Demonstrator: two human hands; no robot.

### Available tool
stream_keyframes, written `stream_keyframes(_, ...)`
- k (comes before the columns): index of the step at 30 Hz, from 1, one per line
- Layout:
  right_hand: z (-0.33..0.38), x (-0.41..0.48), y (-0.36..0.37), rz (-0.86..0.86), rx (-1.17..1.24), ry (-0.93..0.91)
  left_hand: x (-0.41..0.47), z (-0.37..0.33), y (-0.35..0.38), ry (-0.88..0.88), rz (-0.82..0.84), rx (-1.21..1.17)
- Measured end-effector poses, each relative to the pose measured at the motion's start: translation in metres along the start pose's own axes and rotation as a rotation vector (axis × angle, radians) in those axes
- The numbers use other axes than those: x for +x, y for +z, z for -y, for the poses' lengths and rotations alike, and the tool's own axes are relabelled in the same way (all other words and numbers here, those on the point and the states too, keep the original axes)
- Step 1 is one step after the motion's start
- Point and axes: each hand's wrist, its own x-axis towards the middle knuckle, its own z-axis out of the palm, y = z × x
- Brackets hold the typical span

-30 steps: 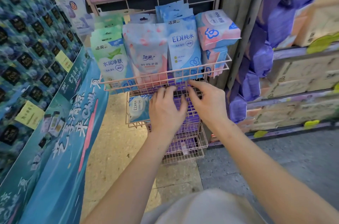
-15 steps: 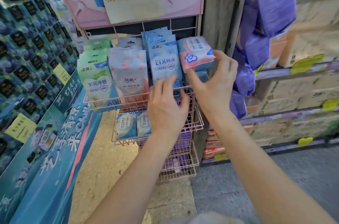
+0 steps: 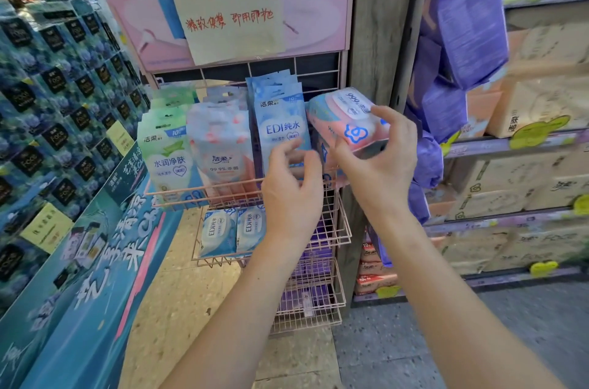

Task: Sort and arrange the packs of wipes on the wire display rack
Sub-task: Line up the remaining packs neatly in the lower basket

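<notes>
i judge i'm partway through tidying the top basket (image 3: 204, 194) of the wire display rack (image 3: 318, 318). my right hand (image 3: 379, 162) grips the pink pack (image 3: 347, 121), thumb on its near edge and fingers curled over its far end. the pack is tilted above the basket's right corner, just beside the blue edi pack (image 3: 282, 124). my left hand (image 3: 291, 187) hovers loosely curled before that blue pack, holding nothing. next, i think, the pink pack needs settling squarely into the right-hand slot.

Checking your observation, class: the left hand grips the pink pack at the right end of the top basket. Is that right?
No. In the head view the right hand, not the left, grips the pink pack at the right end of the top basket.
</notes>
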Motion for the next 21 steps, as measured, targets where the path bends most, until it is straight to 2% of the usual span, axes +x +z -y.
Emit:
stream_keyframes(4,-0.011,-0.007,-0.028,0.084,0.046,-0.104,0.014,-0.013,0.009,-0.260,0.142,-0.215)
stream_keyframes(7,-0.020,-0.009,-0.039,0.178,0.191,-0.111,0.018,-0.031,0.011,-0.334,0.153,-0.298)
stream_keyframes(11,-0.019,-0.007,-0.046,0.315,0.254,-0.120,0.021,-0.046,0.005,-0.362,0.212,-0.431)
stream_keyframes(14,-0.014,0.000,-0.047,0.468,0.281,-0.033,0.021,-0.045,-0.004,-0.417,0.144,-0.539)
stream_keyframes(17,-0.022,0.004,-0.041,0.766,0.213,0.070,0.018,-0.040,-0.014,-0.400,0.038,-0.641)
stream_keyframes(18,-0.024,0.004,-0.037,0.802,0.166,0.095,0.017,-0.038,-0.017,-0.380,0.018,-0.656)
stream_keyframes(19,-0.025,0.002,-0.030,0.765,0.122,0.125,0.017,-0.038,-0.020,-0.363,0.006,-0.666)
stream_keyframes(21,-0.026,0.003,-0.019,0.575,0.026,0.189,0.015,-0.039,-0.022,-0.341,0.000,-0.681)
